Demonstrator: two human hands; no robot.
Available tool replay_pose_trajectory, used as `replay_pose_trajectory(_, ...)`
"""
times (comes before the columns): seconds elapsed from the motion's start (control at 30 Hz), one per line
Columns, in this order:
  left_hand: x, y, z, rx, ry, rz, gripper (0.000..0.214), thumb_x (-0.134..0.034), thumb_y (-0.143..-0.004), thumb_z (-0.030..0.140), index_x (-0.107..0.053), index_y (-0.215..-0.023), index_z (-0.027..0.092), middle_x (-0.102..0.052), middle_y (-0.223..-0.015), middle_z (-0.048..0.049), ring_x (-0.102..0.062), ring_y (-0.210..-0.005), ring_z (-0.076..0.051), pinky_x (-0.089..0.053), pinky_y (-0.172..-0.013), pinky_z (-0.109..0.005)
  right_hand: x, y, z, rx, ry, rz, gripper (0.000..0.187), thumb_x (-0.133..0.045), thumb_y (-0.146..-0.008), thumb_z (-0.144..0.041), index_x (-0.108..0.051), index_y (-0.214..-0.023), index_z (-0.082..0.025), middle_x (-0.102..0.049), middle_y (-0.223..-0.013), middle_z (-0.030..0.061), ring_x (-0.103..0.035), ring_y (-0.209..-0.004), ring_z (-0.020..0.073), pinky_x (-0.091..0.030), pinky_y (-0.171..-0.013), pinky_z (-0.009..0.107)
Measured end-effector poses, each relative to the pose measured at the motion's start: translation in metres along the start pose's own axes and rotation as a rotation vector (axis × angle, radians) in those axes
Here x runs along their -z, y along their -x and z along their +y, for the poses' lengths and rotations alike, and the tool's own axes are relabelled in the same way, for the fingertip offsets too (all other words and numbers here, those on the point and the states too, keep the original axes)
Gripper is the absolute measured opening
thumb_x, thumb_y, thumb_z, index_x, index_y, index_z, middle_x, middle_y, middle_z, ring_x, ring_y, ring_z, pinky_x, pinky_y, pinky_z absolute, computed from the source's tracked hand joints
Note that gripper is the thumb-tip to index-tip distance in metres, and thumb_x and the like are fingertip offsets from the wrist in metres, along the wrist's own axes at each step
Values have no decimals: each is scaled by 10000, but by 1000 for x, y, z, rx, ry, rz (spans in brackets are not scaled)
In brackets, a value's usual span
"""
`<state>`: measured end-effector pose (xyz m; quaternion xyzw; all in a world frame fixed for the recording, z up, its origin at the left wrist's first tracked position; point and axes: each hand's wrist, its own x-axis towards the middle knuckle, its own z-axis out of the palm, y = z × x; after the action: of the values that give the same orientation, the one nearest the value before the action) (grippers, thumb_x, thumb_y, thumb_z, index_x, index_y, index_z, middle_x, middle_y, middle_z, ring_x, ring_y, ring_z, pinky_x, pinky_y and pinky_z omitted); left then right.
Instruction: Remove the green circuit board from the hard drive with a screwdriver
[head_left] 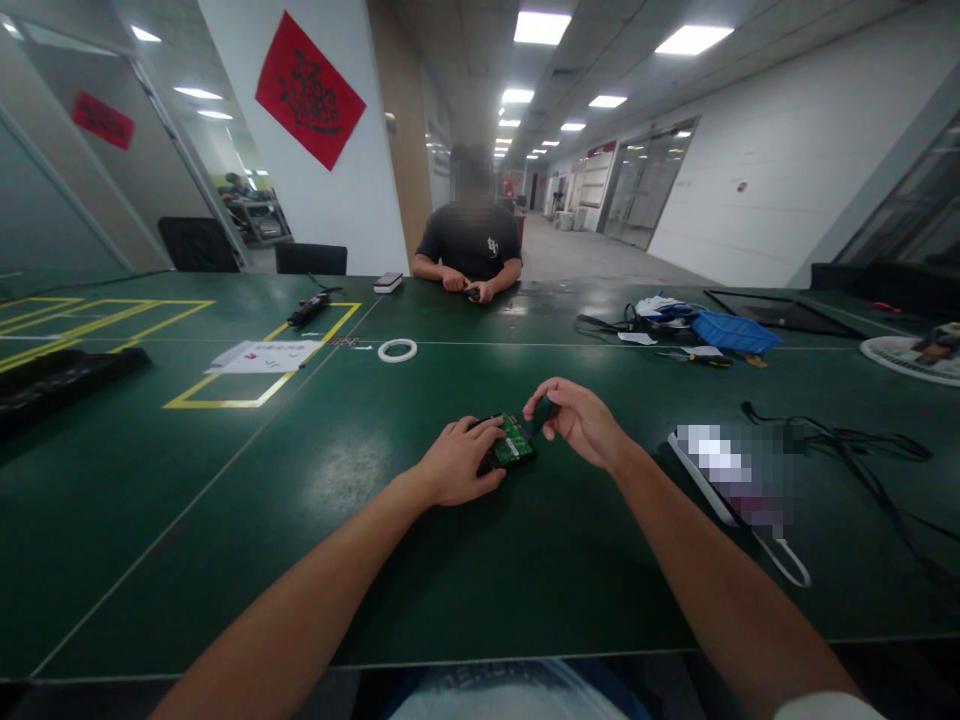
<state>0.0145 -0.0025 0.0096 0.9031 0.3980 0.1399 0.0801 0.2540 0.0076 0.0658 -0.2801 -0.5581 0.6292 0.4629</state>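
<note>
A small black-edged device with a green circuit board (pixel 517 440) facing up lies on the green table; it resembles a hard drive. Spread over its left side, my left hand (pixel 465 460) grips it, with fingers on the top edge and the thumb at the near side. My right hand (pixel 576 415) is closed around the dark handle of a screwdriver (pixel 543 412), just right of the board. The tool slants down toward the board's right edge. Its tip is too small to make out, so I cannot tell whether it touches.
A phone (pixel 720 475) with a strap and black cables (pixel 847 440) lie to the right. Beyond are a blue tray (pixel 735 332), pliers (pixel 701 357) and a white tape ring (pixel 397 350). Papers (pixel 266 356) lie at left. A person (pixel 472 245) sits across the table, holding a small dark object.
</note>
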Motion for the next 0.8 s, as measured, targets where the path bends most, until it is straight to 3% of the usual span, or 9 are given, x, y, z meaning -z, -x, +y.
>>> replay_pose_trajectory(0.1,-1,1,1,21,-1,8,608,-644,-850,477,-493,-1401,271,-451,-1555,-71,-417,-1356,-396,-378,-1074,-573,-1,0,-3,6,109,19,228,-608,-874,-347,-715,-991,-184,-702,-933,94,-622,-861,201,-453,-563,250)
replay_pose_trajectory(0.23,-2,2,2,38,-1,18,590,-642,-850,480,-509,-1384,268,-455,-1551,-78,-418,-1352,-402,-373,-1070,-579,-1,0,-6,18,249,65,223,-608,-853,-335,-747,-898,-167,-707,-940,99,-588,-815,178,-389,-545,238)
replay_pose_trajectory(0.43,-3,3,3,42,-3,33,593,-644,-848,474,-509,-1388,270,-470,-1541,-70,-428,-1338,-400,-379,-1065,-574,-3,1,-4,-131,50,2,184,-640,-857,-369,-602,-903,-195,-738,-922,76,-457,-552,100,-278,-467,224)
replay_pose_trajectory(0.6,-3,3,3,51,-2,29,587,-642,-848,480,-518,-1382,271,-457,-1550,-69,-422,-1344,-402,-376,-1066,-576,-6,2,-5,-137,25,2,330,-675,-865,-398,-640,-1153,-242,-700,-937,27,-466,-522,79,-256,-431,216)
replay_pose_trajectory(0.8,-4,4,1,38,-7,40,585,-632,-860,491,-514,-1388,270,-454,-1554,-67,-418,-1349,-401,-370,-1074,-575,2,2,-7,-68,181,51,179,-695,-831,-339,-693,-894,-171,-704,-923,60,-479,-571,82,-308,-453,211)
